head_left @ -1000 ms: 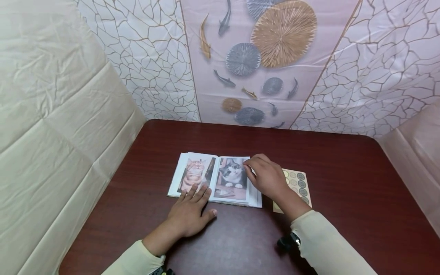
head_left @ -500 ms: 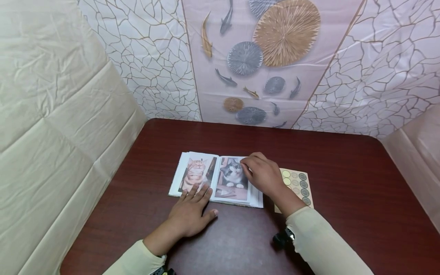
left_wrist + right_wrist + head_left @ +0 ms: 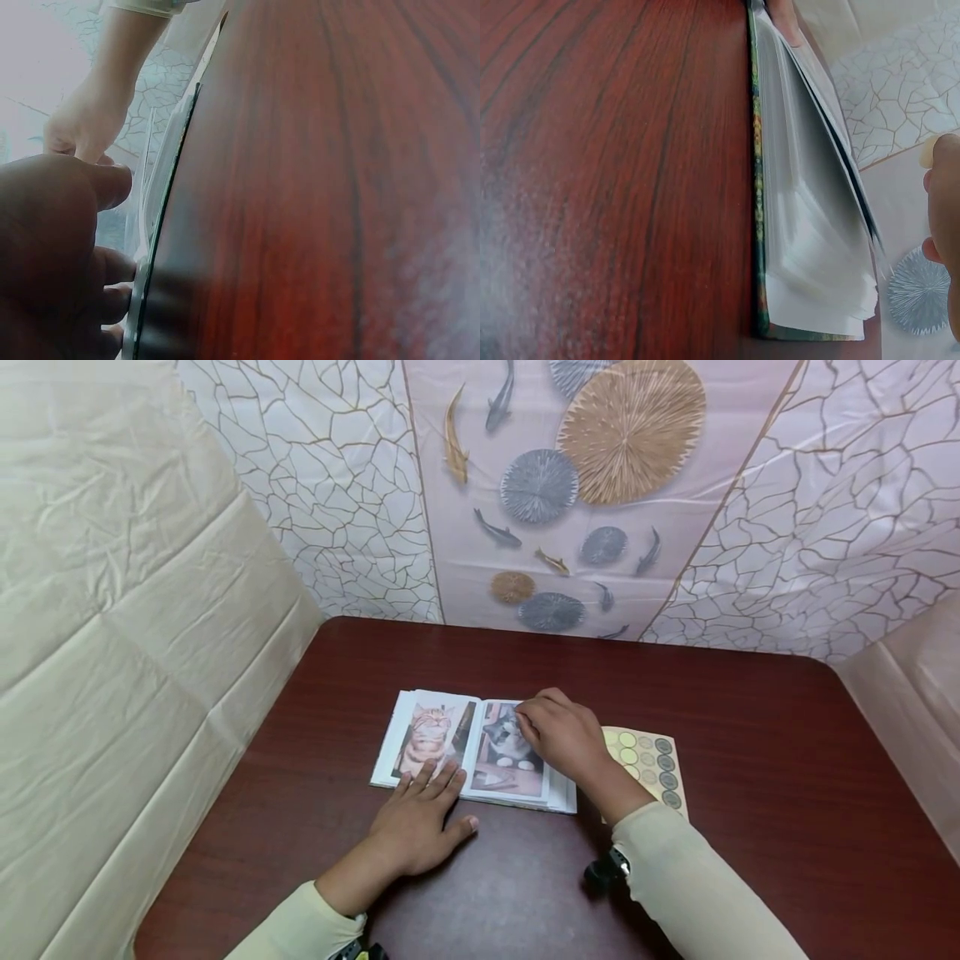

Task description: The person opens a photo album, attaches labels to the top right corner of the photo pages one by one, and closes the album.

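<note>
An open photo album (image 3: pixel 561 795) lies on the table, with an orange cat picture (image 3: pixel 427 737) on the left page and a grey-and-white cat picture (image 3: pixel 512 777) on the right. My left hand (image 3: pixel 416 831) rests flat with spread fingers over the album's lower left edge. Over the right page, my right hand (image 3: pixel 564 735) has its fingers bunched and its fingertips overlap the cat's face. In the right wrist view, a small pale yellow sticker-like piece (image 3: pixel 928 151) shows at those fingertips. The album's loose pages (image 3: pixel 810 202) fan upward at the side.
A sheet of round stickers (image 3: pixel 647 762) lies right of the album, partly under the right forearm. The dark red table (image 3: pixel 787 793) meets a patterned cloth backdrop (image 3: pixel 551 560) behind, with pale cloth (image 3: pixel 150 610) at the left.
My right hand has shifted left, from the right page's outer edge to over the cat's face, uncovering more of the sticker sheet. The left hand stays in place on the album.
</note>
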Demonstrator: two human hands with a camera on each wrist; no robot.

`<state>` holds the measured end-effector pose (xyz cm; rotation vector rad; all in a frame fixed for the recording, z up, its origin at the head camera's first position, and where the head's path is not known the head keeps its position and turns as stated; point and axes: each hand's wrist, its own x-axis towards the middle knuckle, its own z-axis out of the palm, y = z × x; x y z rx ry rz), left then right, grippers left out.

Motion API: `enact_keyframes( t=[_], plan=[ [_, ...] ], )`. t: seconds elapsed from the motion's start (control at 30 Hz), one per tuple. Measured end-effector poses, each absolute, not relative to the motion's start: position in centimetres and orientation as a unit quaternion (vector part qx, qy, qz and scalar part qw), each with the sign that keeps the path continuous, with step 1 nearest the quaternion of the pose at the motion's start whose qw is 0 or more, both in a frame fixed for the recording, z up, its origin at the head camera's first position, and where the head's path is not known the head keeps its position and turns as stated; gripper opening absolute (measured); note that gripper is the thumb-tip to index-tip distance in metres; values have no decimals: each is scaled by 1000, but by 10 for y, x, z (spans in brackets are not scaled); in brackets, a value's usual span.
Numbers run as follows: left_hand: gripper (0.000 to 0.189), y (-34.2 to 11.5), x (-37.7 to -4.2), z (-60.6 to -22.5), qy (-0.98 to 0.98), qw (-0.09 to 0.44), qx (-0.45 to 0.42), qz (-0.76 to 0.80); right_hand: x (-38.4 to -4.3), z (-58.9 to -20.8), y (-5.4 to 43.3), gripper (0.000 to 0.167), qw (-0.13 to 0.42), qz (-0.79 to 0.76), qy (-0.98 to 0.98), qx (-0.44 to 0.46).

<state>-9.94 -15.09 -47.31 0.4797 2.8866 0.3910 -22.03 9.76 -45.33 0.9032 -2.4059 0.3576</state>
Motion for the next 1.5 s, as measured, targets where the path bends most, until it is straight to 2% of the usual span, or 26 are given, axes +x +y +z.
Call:
enact_keyframes(
  t=[0.63,1.1,1.5],
  plan=[
    [74,-152,-99,-472,972,103,161,138,-229,-457,83,20,221,134,-914,312],
    [74,-152,-100,-471,973,108,157,133,-236,-457,70,17,181,120,-924,315],
    [73,-153,-101,-473,972,103,159,137,-243,-457,61,19,190,115,-918,328]
  ],
)
